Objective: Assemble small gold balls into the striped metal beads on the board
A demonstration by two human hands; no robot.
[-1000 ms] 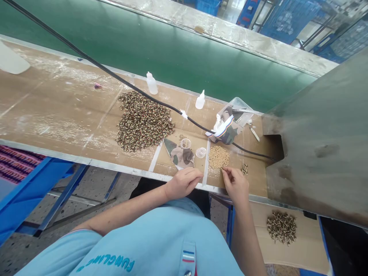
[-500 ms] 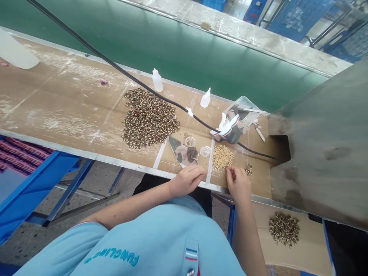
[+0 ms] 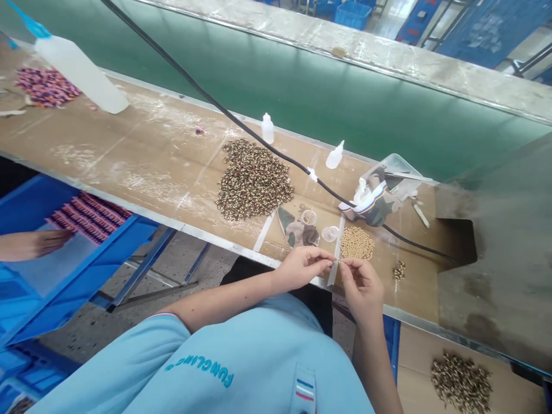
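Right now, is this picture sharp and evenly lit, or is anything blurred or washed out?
Head view: soft, even light, no hard shadows; bead pile, left hand and right hand are sharp; far floor looks washed out; what the fingertips pinch is too small to tell.

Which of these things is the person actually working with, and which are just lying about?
In hand: left hand and right hand, pinching a tiny piece between them; tan bead pile just beyond.
Lying about: big mottled bead pile, two small bottles, black cable, large bottle, cloth scrap.
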